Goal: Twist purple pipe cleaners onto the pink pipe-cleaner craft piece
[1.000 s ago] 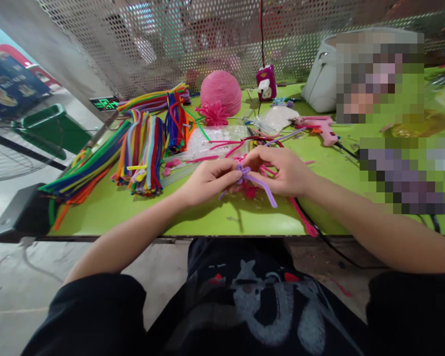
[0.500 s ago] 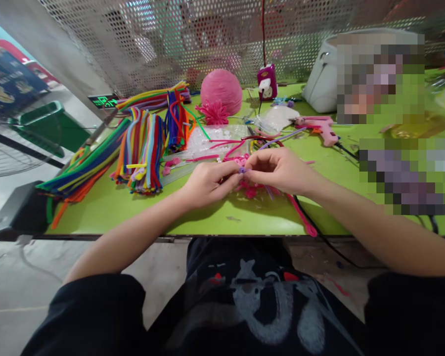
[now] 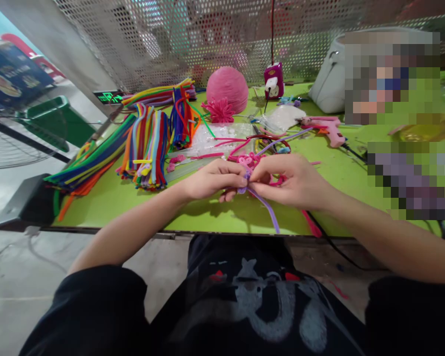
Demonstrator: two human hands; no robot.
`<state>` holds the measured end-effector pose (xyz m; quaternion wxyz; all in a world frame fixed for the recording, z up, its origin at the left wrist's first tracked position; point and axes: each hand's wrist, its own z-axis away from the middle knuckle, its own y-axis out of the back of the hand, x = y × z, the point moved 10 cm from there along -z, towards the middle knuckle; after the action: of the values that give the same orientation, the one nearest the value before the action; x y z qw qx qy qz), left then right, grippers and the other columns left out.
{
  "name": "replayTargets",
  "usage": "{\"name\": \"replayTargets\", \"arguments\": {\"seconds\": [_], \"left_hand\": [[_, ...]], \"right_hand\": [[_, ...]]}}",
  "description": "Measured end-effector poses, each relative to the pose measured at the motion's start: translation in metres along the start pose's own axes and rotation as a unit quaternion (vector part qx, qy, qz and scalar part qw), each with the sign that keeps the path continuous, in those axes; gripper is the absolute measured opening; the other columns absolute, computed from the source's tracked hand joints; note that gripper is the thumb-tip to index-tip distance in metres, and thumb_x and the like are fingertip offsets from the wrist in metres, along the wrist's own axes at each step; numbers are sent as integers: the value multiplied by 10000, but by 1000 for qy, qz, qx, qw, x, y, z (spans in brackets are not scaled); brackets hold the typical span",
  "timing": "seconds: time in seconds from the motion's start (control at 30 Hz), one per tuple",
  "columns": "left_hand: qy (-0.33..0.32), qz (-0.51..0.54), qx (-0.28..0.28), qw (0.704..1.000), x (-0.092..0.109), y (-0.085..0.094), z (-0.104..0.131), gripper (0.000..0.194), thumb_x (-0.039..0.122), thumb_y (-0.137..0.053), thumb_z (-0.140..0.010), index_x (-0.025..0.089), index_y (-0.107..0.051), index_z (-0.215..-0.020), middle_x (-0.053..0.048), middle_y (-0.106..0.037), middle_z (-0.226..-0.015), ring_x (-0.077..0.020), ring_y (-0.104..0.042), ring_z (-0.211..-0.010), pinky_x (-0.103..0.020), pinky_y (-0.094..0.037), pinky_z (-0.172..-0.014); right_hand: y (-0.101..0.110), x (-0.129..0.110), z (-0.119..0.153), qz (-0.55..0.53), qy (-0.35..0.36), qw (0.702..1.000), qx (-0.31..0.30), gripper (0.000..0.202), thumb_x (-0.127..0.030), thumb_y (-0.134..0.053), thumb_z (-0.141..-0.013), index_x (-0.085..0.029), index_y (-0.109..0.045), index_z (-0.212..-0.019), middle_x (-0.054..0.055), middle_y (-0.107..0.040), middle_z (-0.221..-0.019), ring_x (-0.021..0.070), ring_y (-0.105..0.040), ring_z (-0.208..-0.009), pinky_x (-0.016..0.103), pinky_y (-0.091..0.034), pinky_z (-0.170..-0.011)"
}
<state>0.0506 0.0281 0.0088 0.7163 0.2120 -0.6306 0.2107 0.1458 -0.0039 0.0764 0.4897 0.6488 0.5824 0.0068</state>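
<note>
Both bare forearms reach in from five and seven o'clock and meet at the centre. The left hand (image 3: 211, 180) lies palm-down, its fingers (image 3: 234, 174) curled, thumb and forefinger pinched shut toward three o'clock. The right hand (image 3: 291, 180) mirrors it, knuckles up, fingertips (image 3: 257, 184) pressed together, touching those of the left.

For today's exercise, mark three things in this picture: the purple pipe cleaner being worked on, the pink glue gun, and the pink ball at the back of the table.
purple pipe cleaner (image 3: 267, 212), head view, on its loose tail below the hands.
pink glue gun (image 3: 328, 127), head view, on its body.
pink ball (image 3: 227, 88), head view, on the middle of its rounded front.
</note>
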Motion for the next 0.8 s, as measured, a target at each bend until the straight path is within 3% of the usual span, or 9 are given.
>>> {"name": "replayTargets", "arguments": {"seconds": [0.07, 0.2, 0.27, 0.37, 0.47, 0.6, 0.7, 0.8], "left_hand": [[30, 67, -13, 997, -6, -3, -1, 246, 329, -789, -852, 147, -674, -733, 18, -597, -525, -83, -513, -379, -185, -405, -353], [63, 133, -38, 988, -11, -12, -1, 211, 264, -825, -763, 134, -685, -671, 20, -575, -490, -89, -509, -331, -172, -371, -292], [65, 153, -43, 985, -11, -14, -1, 177, 244, -819, -749, 130, -699, -684, 27, -573, -487, -88, -489, -306, -177, -359, -271], [65, 159, -26, 985, -14, -8, -2, 180, 254, -824, -730, 124, -705, -696, 25, -602, -514, -87, -486, -306, -189, -345, -264], [18, 120, 13, 992, -7, 9, -4, 276, 359, -845, -800, 134, -692, -752, 26, -615, -513, -79, -500, -338, -183, -372, -325], [-114, -68, 86, 987, 24, 26, 4, 439, 534, -746, -973, 171, -612, -766, 10, -651, -587, -76, -581, -484, -179, -445, -488], [-204, -251, 145, 935, 49, 23, 18, 410, 455, -620, -1058, 179, -604, -755, 11, -632, -609, -84, -564, -549, -217, -430, -570], [-234, -367, 179, 882, 59, 15, 26, 357, 352, -577, -1058, 185, -596, -743, 14, -619, -600, -95, -535, -575, -250, -401, -614]], "right_hand": [[-1, -27, 4, 108, 122, 987, 6, 203, -164, -628, -1018, -182, -686, -825, 5, -664, -728, 119, -565, -664, 279, -438, -629], [-18, -74, 20, 329, 343, 880, -5, 309, -114, -569, -1075, -220, -633, -792, -16, -642, -728, 136, -538, -708, 320, -456, -694], [-23, -85, 22, 361, 398, 843, -26, 347, -97, -556, -1081, -225, -596, -761, -34, -628, -727, 125, -513, -687, 305, -464, -688], [-25, -82, 18, 346, 424, 834, -70, 378, -94, -525, -1093, -221, -560, -738, -34, -610, -728, 123, -499, -678, 294, -465, -687], [-16, -55, -3, 319, 330, 885, -79, 329, -181, -522, -1118, -233, -610, -805, -7, -640, -764, 144, -539, -732, 327, -455, -715], [15, 1, -23, 151, 58, 987, 19, 128, -291, -613, -1048, -210, -708, -1022, 42, -722, -870, 166, -617, -764, 335, -478, -713], [6, 33, -16, -46, -110, 993, 3, 138, -313, -644, -998, -201, -719, -1027, 15, -728, -837, 144, -624, -689, 296, -479, -645], [-1, 34, -13, -108, -153, 982, -4, 131, -342, -706, -957, -210, -709, -957, 6, -719, -801, 143, -608, -665, 297, -459, -613]]}}
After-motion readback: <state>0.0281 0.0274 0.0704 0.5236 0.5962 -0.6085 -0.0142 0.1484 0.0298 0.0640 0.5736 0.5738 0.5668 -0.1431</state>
